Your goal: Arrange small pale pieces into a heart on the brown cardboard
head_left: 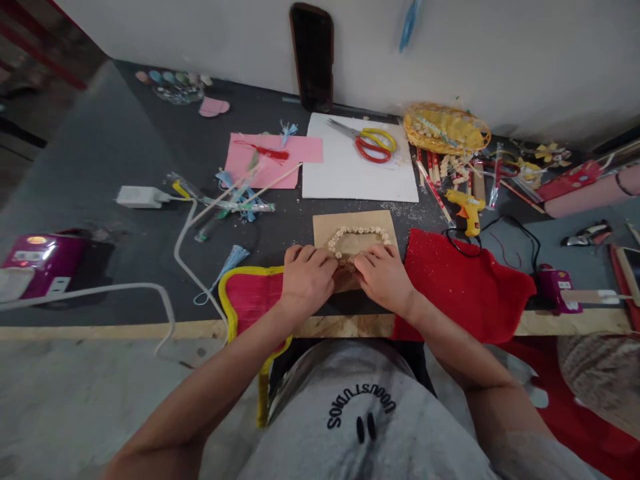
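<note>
- Your left hand (307, 283) and right hand (384, 279) grip the beaded loop (361, 230) by its near side, apparently steadying it.
- Beyond your fingers (324, 257), its far side overlies brown card (323, 227), perhaps as backing.

A plain whitish wall (210, 40) rises directly behind the dark grey tabletop (120, 140), whose front edge (350, 326) shows as a strip of light wood. Below lies a pale grey floor (100, 393), faintly mottled. Beyond the tabletop's left end, a dim area holds red bars (50, 63). The light is soft, and the wall darkens toward its lower right.
</note>
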Motion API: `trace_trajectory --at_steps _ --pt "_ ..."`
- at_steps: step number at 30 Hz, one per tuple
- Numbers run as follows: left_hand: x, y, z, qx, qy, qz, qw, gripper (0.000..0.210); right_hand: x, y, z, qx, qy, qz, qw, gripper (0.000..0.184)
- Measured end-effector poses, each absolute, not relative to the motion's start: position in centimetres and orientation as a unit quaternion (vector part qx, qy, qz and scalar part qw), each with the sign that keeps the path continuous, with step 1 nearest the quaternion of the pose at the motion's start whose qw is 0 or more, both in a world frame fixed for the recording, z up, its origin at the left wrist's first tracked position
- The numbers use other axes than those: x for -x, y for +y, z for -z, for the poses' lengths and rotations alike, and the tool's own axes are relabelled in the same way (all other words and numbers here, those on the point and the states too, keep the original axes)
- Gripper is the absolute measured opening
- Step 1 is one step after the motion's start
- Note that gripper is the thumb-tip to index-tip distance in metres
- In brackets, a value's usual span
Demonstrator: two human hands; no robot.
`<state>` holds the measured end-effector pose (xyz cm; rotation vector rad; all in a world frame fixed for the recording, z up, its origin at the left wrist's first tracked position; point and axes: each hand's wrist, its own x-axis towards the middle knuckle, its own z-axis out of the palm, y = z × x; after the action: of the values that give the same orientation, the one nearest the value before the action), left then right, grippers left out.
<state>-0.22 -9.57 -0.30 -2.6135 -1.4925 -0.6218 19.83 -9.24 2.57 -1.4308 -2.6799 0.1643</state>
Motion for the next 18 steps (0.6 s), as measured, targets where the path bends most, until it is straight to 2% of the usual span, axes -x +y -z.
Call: trace_trajectory --at_steps 7,18 --pt "0.14 -9.31 0.46 0.846 -0.501 0.183 -0.004 0.014 -19.83 -9.16 -2.42 0.465 -0.881 -0.058 0.063 0.015" --pt "0.09 -9.27 0.39 0.841 -0.509 0.187 -0.007 0.018 -19.77 -9.1 -2.06 0.464 -0.881 -0.044 0.079 0.018"
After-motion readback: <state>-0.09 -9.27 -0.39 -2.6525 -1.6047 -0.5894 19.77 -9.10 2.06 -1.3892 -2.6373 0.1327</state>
